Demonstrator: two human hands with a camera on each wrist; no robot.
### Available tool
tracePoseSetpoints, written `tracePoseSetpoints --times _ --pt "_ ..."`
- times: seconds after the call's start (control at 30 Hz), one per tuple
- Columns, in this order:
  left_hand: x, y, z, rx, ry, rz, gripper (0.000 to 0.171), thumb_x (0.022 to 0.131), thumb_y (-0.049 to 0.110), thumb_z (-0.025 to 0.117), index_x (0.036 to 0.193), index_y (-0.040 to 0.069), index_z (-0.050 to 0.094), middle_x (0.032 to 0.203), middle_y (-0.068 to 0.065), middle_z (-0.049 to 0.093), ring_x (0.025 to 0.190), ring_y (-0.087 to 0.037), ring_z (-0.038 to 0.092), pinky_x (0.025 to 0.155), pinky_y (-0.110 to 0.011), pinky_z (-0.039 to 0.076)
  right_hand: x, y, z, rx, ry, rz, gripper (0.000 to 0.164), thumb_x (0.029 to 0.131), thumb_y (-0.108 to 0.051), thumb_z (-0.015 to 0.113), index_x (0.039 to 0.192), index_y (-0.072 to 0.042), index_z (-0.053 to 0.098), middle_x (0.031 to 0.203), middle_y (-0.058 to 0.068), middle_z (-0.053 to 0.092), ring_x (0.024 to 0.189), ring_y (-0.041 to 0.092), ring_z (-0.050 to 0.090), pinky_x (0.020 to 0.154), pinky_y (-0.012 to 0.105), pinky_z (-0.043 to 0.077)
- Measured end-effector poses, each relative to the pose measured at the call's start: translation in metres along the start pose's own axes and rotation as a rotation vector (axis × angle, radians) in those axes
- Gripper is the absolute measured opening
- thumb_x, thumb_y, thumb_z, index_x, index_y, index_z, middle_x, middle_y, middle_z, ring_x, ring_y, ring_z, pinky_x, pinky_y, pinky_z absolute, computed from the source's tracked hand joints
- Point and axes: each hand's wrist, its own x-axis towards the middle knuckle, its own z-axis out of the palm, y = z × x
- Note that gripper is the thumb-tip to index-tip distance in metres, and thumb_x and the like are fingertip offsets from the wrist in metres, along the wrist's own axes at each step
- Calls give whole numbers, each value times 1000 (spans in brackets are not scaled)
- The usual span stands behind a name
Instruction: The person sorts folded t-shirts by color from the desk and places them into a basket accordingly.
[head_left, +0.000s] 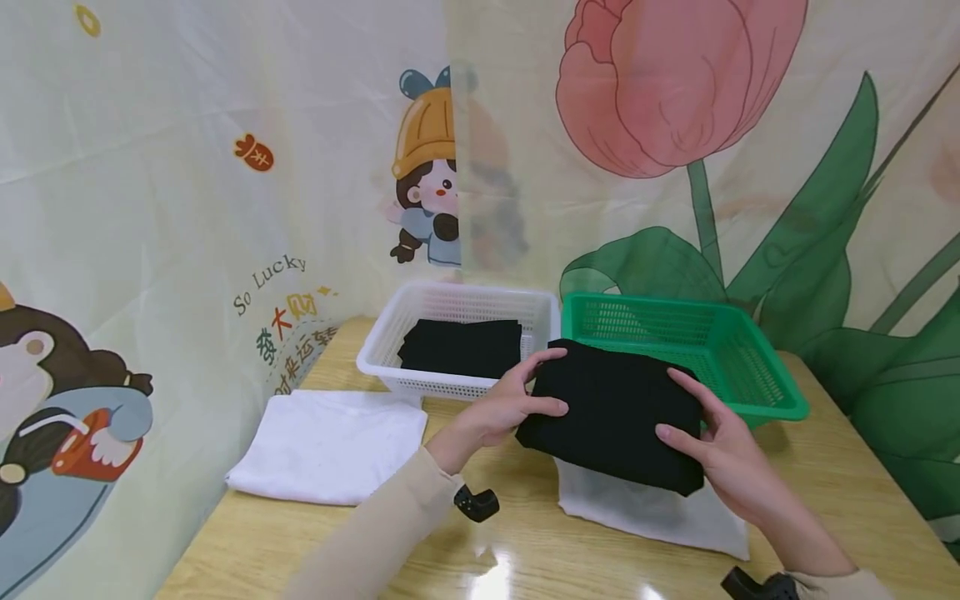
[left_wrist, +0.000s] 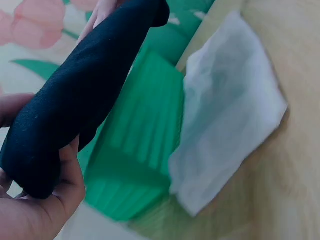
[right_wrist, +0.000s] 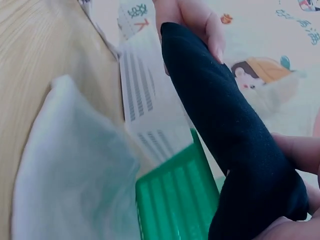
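A folded black cloth [head_left: 615, 417] is held up between both hands, tilted, above the table. My left hand [head_left: 510, 407] grips its left end, thumb on the near face and fingers around the edge. At the opposite end, my right hand [head_left: 731, 454] holds it the same way. In the left wrist view the bundle [left_wrist: 85, 85] looks thick and rounded along its fold. Below it lies a white cloth [head_left: 652, 510], partly covered from the head view. The green basket [head_left: 757, 367] stands just behind the held cloth, which hides part of its front.
To the left of the green basket, a white basket [head_left: 427, 383] contains folded black cloth [head_left: 461, 346]. Another folded white cloth [head_left: 337, 446] lies on the wooden table [head_left: 517, 533] at the left. A printed curtain [head_left: 337, 208] hangs behind and along the left side.
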Motion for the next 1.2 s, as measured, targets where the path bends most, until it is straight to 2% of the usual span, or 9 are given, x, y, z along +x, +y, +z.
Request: tracePoseSetpoints --times 0.23,0.4,0.57,0.7,0.83,0.93,1.1,1.2 --pt "-2 17 -40 32 39 -9 76 95 4 75 157 37 47 149 -11 52 121 -28 64 92 -42 62 33 -8 28 -28 6 -29 82 105 -15 70 171 -27 23 161 19 31 119 -1 62 91 29 61" --pt "-4 28 -68 30 50 -2 76 96 3 74 158 37 46 153 -11 50 124 -29 64 91 -42 62 57 -9 44 27 -39 -42 83 104 -15 71 171 -26 23 164 19 29 126 5 59 96 29 59" --pt "-9 40 -95 63 91 -3 76 96 4 74 159 36 45 159 -8 45 136 -29 55 96 -39 59 80 -11 61 76 -85 -73 83 103 -11 71 170 -27 25 164 16 30 133 14 57 98 30 58" --pt "-11 46 -115 134 139 5 77 95 6 76 159 36 45 166 -3 36 149 -25 40 108 -39 49 100 -12 74 71 -97 -98 82 103 -8 72 169 -26 28 164 16 34 140 29 54 97 31 59" --pt "-13 46 -136 146 163 22 77 96 5 75 160 33 43 164 -4 37 149 -26 39 107 -37 50 119 -13 89 78 -112 -88 80 103 -6 71 169 -26 30 167 13 34 147 39 48 98 33 59" --pt "-14 47 -149 136 163 26 77 97 4 73 162 30 40 163 -8 38 146 -30 42 97 -35 58 132 -16 99 83 -119 -77 80 103 -6 70 168 -28 30 170 11 30 148 39 47 98 36 59" --pt "-13 51 -172 159 192 9 78 99 5 72 163 30 38 165 -7 35 145 -31 41 95 -33 58 156 -20 112 68 -118 -65 80 102 -5 72 167 -31 34 170 7 31 146 35 49 101 40 58" --pt "-12 54 -184 159 216 -4 79 99 4 72 164 31 37 165 -8 34 145 -33 43 98 -38 58 169 -21 121 41 -114 -62 79 101 -5 73 166 -32 36 169 7 32 146 33 50 104 44 57"
